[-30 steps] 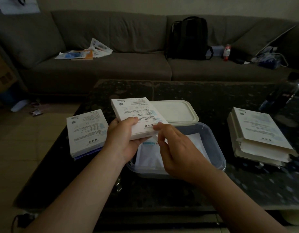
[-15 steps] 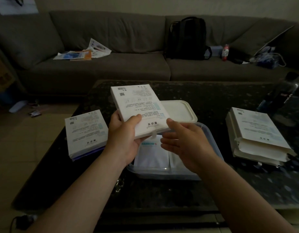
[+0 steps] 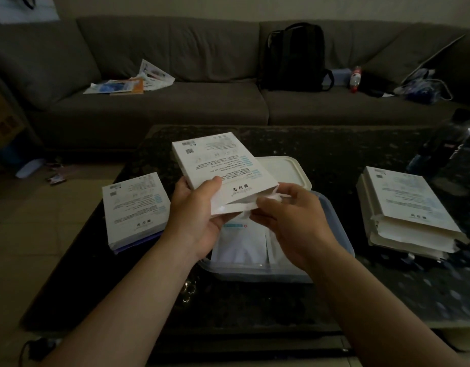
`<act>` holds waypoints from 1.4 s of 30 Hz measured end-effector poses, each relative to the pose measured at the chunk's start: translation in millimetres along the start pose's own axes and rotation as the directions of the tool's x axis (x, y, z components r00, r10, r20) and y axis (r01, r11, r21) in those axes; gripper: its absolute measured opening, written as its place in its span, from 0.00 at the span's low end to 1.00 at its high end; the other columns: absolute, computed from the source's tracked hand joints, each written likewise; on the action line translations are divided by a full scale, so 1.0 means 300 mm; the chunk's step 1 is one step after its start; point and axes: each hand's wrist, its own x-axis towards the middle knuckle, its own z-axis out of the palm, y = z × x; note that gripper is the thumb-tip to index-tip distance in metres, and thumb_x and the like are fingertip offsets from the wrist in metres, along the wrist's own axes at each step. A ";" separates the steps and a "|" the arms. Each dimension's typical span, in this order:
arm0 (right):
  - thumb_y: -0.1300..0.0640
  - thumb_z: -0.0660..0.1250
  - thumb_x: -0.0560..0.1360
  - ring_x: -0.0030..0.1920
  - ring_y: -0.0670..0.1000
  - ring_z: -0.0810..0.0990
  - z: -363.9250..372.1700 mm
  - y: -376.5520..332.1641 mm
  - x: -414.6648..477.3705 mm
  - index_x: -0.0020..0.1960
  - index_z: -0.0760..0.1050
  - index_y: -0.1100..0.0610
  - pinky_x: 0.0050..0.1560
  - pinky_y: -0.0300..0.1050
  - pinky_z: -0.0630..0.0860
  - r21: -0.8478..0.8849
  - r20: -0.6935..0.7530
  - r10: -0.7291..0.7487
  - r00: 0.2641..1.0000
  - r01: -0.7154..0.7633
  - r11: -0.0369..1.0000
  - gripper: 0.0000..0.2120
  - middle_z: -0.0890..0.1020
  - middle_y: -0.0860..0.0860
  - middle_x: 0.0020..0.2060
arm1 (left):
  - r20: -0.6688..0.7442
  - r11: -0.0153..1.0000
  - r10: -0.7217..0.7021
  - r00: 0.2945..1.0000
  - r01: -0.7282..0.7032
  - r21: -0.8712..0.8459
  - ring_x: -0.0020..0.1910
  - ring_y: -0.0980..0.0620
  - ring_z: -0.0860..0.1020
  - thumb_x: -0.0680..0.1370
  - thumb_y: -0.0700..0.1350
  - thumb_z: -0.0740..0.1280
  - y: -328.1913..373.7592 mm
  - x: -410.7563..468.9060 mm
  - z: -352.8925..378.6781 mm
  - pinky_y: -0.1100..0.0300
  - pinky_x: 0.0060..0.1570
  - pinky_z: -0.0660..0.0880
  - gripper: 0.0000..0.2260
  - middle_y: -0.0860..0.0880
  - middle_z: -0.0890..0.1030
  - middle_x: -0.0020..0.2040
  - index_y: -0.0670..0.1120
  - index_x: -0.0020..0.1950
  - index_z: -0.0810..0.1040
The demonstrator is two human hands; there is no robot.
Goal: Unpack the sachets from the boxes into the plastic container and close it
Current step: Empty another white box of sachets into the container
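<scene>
My left hand [image 3: 195, 215] grips a flat white box [image 3: 218, 165] by its near end, tilted above the clear plastic container [image 3: 334, 234]. The box's near flap is open. My right hand [image 3: 292, 221] has fingers curled at that open end, pinching the white flap or a sachet edge there. White sachets [image 3: 242, 239] lie inside the container. The container's white lid [image 3: 284, 170] lies flat just behind it. Another white box [image 3: 134, 207] sits on the table to the left.
A stack of opened white boxes [image 3: 406, 207] sits at the right of the dark speckled coffee table [image 3: 334, 144]. A dark bottle [image 3: 445, 149] stands at the far right. Behind is a grey sofa [image 3: 175, 102] with papers, a black backpack [image 3: 294, 56] and clutter.
The left hand has raised and tilted the box further. The right hand came off the box end, opened briefly, then closed its fingers on the now-open flap end.
</scene>
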 end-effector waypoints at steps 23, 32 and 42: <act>0.50 0.67 0.78 0.46 0.39 0.81 -0.084 -0.005 0.040 0.56 0.76 0.48 0.45 0.39 0.82 -0.591 0.072 -0.455 0.888 0.405 0.698 0.08 0.82 0.44 0.45 | 0.146 0.952 -0.286 0.947 0.298 -0.065 0.53 0.41 0.87 0.85 0.46 0.64 0.043 -0.040 -0.001 0.55 0.35 0.85 0.15 0.37 0.86 0.58 0.41 0.68 0.79; 0.55 0.60 0.81 0.48 0.51 0.84 -0.077 -0.044 0.042 0.53 0.78 0.55 0.50 0.50 0.83 -0.156 -0.040 -0.192 0.981 0.184 0.971 0.08 0.84 0.52 0.48 | 0.196 0.919 -0.315 0.929 0.350 -0.183 0.60 0.37 0.84 0.84 0.44 0.65 0.044 -0.042 -0.008 0.53 0.39 0.87 0.15 0.34 0.84 0.62 0.38 0.67 0.79; 0.51 0.63 0.80 0.47 0.48 0.83 -0.058 -0.019 0.061 0.48 0.77 0.48 0.45 0.47 0.83 -0.357 -0.161 -0.355 0.921 0.281 0.891 0.05 0.82 0.49 0.45 | 0.202 0.914 -0.292 0.935 0.335 -0.230 0.56 0.37 0.86 0.84 0.41 0.63 0.030 -0.044 0.001 0.50 0.41 0.87 0.14 0.34 0.85 0.58 0.40 0.69 0.77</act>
